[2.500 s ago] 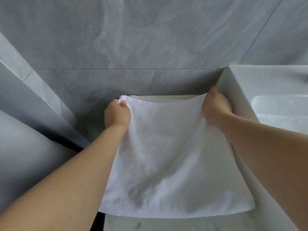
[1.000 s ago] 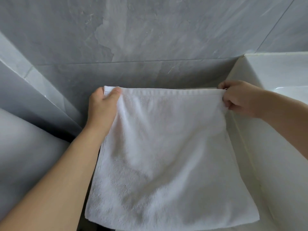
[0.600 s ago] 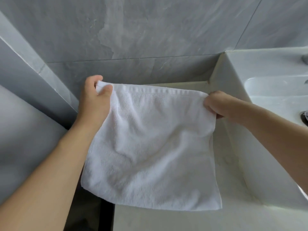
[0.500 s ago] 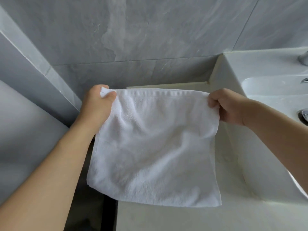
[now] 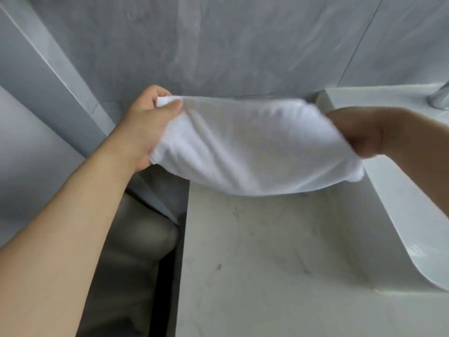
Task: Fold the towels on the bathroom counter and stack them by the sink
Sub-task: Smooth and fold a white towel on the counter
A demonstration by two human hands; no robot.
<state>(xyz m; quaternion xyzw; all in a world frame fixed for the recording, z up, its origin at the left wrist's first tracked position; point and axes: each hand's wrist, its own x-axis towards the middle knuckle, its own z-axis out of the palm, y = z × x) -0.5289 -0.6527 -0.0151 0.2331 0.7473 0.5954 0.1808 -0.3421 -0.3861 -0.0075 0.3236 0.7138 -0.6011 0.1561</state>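
Pale marble-look stone tabletop (image 5: 267,276)

Faint grey veins run across its pale surface; a white ceramic sink (image 5: 413,215) sits on its right side, and its left edge drops off beside a dark gap.

Head-worn camera looks steeply down, close above the counter (image 5: 267,263).

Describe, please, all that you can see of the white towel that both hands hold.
The white towel looks like soft terry cloth, plain, with no pattern visible. It is blurred by motion. It is held in the air, stretched sideways, sagging and billowed, above the pale marble counter and not touching it. The left hand pinches its upper left corner with thumb and fingers; the right hand grips its right end, beside the sink. Nothing else touches it.
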